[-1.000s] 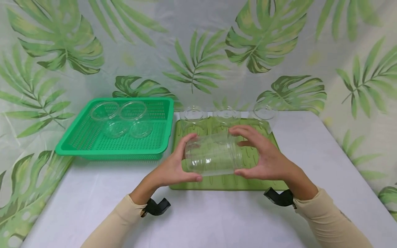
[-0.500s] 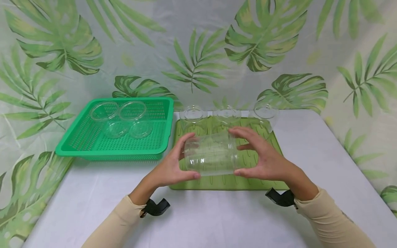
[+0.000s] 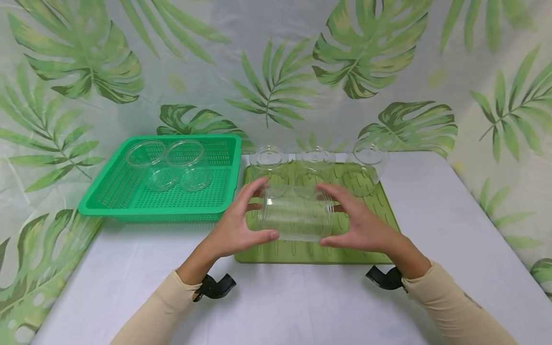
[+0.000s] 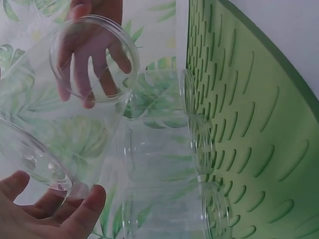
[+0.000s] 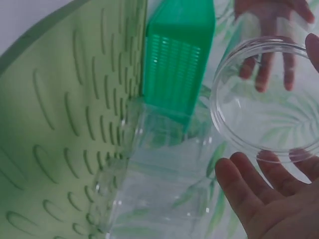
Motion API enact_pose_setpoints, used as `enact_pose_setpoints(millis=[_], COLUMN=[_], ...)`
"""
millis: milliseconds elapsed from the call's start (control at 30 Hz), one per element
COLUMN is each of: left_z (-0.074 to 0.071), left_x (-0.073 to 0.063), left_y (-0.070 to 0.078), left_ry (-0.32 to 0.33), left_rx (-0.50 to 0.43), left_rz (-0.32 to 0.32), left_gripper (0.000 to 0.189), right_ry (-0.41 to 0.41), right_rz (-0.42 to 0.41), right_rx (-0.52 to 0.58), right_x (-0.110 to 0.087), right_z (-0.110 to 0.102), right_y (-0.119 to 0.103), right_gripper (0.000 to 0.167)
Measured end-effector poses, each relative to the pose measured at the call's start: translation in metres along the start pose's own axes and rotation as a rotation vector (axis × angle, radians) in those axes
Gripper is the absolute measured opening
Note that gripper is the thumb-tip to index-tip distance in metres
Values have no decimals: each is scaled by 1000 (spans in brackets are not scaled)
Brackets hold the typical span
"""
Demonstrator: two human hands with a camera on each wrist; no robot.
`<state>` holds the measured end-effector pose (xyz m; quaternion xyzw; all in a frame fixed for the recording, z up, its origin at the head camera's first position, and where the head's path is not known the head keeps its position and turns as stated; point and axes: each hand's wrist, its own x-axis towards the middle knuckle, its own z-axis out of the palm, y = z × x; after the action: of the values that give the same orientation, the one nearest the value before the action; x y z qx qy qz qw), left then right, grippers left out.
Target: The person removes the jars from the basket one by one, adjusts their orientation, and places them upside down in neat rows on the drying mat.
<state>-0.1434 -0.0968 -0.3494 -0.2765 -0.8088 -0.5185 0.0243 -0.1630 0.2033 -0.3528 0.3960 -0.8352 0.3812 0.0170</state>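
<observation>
Fingers [image 3: 251, 190] of left hand [image 3: 237, 225] and right hand [image 3: 364, 223] round clear cup [image 3: 297, 215], two cups [image 3: 190, 164] in basket [image 3: 151, 212]

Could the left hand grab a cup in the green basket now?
Probably not yet: the left hand holds one end of a clear cup, though nothing covers the green basket.

Our left hand [image 3: 237, 227] and right hand [image 3: 361, 225] face each other, fingers [image 3: 250, 190] curved.
We slant our left arm [image 3: 159, 306] and right arm [image 3: 453, 302] in from the near side, 2 thumbs [image 3: 263, 236] pointing inward nearest us, the other fingers bent farther out.
</observation>
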Motion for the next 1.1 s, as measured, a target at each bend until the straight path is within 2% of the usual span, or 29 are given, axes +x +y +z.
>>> enact_pose_setpoints(millis=[267,400,600,700,833,1000,1100], left_z=[-3,-3,-5,-8,-11,-9,-6], left_x=[6,11,14,14,12,12,12], left_y=[12,23,35,37,37,33,31], left_ry=[11,15,-41,-83,-114,-87,-58], left_rx=[161,262,380,391,365,317,287], left_rz=[-4,4,95,125,110,120,129], left_gripper=[97,99,104,107,109,108,106], right_ry=[8,-8,-35,-16,5,-5,-19], right_rz=[5,52,95,90,70,52,84], right_rx=[-48,-35,-21,-18,-2,0,-16], right_x=[2,3,4,3,2,4,2], right_z=[9,14,25,26,27,27,27], right_y=[5,6,4,2,1,3,3], right_gripper=[110,112,111,111,110,110,111])
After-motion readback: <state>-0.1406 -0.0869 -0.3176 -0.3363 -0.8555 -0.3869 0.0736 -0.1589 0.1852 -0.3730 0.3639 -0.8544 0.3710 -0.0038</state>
